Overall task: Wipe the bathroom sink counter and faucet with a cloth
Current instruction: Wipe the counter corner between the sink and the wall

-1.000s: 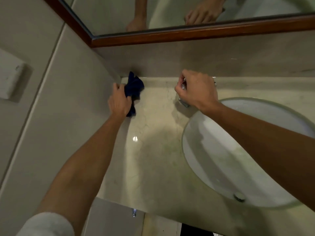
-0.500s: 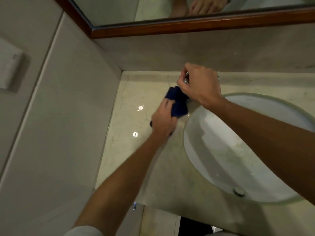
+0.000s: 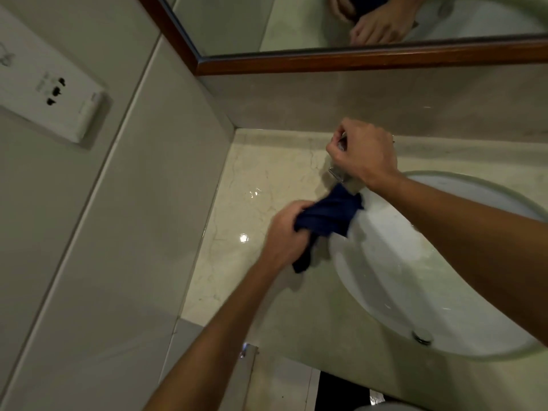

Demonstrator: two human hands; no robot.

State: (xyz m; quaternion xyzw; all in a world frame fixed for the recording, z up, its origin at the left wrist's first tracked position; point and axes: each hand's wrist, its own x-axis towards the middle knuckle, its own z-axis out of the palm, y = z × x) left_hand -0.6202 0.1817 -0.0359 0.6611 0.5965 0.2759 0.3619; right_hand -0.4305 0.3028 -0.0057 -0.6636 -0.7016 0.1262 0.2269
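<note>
The soft, light cloth [image 3: 329,213] is bunched in the closed left hand [image 3: 286,232]; the rigid, slippery faucet [image 3: 338,173] is gripped by the right hand [image 3: 363,152].

A white socket plate [image 3: 50,93] is sitting on the pale tiled side wall [image 3: 124,221], with three dark pin holes showing near its lower right. A mirror [image 3: 237,22] with a reddish-brown wooden frame [image 3: 355,62] is hanging above the grey backsplash [image 3: 326,99]. A metal drain [image 3: 422,336] is lying at the bottom of the white basin. Below the front edge, a strip of tiled floor [image 3: 278,384] is showing, beside a dark gap.
</note>
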